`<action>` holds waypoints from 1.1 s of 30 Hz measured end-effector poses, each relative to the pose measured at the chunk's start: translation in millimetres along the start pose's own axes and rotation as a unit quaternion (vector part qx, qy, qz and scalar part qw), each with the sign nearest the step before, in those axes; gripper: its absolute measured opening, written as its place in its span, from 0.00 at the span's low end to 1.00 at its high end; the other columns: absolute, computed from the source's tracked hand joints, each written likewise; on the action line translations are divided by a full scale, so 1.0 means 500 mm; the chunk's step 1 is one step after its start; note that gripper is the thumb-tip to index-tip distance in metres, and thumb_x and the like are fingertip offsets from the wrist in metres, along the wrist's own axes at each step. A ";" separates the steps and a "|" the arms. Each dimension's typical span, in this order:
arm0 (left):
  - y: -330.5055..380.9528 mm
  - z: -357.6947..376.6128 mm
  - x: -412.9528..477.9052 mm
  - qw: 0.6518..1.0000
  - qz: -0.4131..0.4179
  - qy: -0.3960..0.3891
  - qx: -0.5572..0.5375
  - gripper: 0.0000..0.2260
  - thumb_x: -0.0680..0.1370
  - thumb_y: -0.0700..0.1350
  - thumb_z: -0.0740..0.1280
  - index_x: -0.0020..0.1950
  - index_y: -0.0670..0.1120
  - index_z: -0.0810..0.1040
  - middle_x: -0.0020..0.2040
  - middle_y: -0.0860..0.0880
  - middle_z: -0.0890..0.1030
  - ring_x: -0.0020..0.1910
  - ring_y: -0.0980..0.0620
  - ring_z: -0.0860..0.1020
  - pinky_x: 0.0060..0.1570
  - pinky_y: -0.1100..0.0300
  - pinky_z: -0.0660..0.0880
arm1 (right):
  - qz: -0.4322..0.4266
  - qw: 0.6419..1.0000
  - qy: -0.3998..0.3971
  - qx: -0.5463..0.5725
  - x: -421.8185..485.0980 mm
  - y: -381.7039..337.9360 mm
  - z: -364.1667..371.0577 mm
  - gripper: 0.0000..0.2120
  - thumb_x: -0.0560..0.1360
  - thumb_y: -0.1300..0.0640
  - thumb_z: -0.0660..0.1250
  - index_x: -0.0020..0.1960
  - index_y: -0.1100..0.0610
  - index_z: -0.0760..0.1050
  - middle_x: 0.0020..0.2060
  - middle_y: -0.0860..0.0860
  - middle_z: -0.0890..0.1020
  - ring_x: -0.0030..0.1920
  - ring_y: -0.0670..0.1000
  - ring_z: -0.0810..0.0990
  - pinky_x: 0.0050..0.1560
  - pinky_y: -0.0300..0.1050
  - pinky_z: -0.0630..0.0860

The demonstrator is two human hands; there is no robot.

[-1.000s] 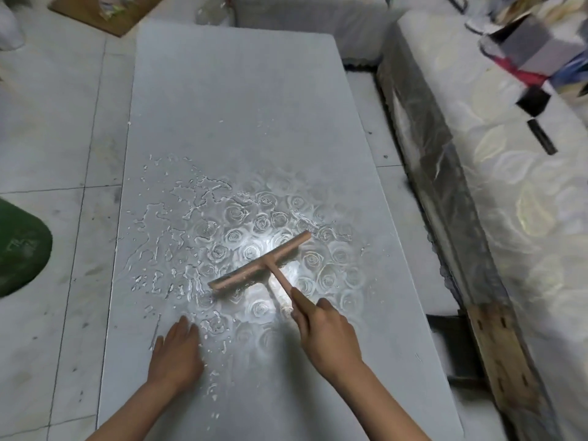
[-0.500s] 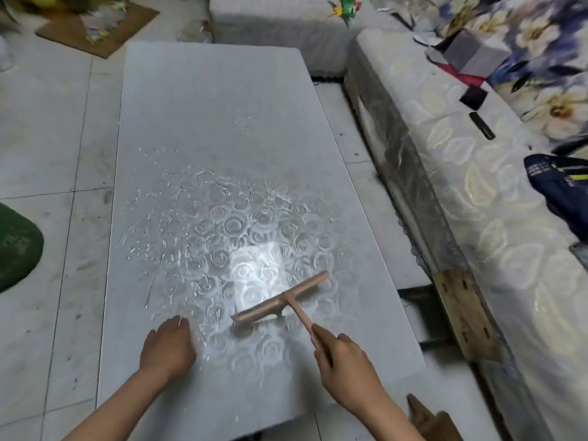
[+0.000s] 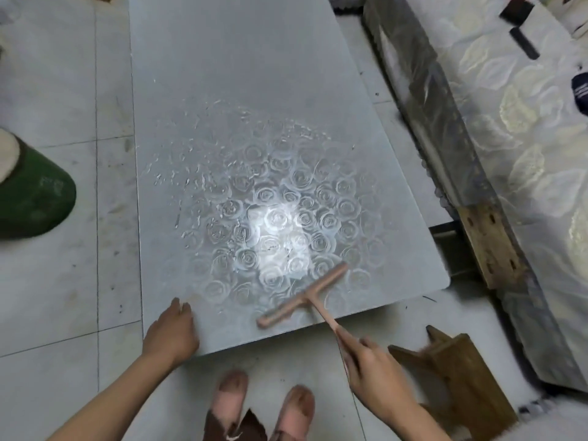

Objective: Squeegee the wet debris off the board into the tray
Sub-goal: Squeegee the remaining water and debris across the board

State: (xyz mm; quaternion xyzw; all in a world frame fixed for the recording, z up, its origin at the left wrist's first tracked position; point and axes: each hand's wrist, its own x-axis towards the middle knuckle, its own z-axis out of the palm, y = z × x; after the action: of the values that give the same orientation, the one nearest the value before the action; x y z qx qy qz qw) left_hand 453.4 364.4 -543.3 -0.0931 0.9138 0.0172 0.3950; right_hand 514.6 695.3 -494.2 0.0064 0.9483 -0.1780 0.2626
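A long grey board [image 3: 241, 74] lies flat on the tiled floor, with a rose-patterned wet patch [image 3: 270, 218] and droplets across its near half. A pink T-shaped squeegee [image 3: 302, 297] lies with its blade on the board close to the near edge, tilted up to the right. My right hand [image 3: 372, 374] grips the end of its handle, just off the board. My left hand [image 3: 171, 332] rests on the board's near left corner, fingers spread flat. No tray is in view.
A bed with a pale leaf-patterned cover [image 3: 525, 154] runs along the right. A small wooden stool [image 3: 458, 377] stands beside my right hand. A green object [image 3: 31, 198] sits on the floor at left. My feet in pink slippers [image 3: 264, 409] are below the board's edge.
The squeegee has been pulled toward me, from the middle of the wet patch to the board's near edge. My right hand has left the board. My left hand has slid back to the near corner.
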 end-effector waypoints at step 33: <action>-0.211 0.019 0.119 0.938 -0.037 -0.083 -0.335 0.24 0.77 0.39 0.57 0.73 0.43 0.62 0.67 0.41 0.74 0.63 0.41 0.72 0.55 0.57 0.68 | 0.017 1.000 0.002 -0.006 0.074 -0.371 0.083 0.27 0.79 0.53 0.55 0.74 0.35 0.53 0.41 0.49 0.67 0.45 0.56 0.77 0.39 0.47 0.67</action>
State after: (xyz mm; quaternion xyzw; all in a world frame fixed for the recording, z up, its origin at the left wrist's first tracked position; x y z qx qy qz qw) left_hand 439.5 252.4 -588.5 -0.2520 0.8152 0.3149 0.4156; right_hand 483.8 504.5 -484.1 0.0217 0.9497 -0.1679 0.2635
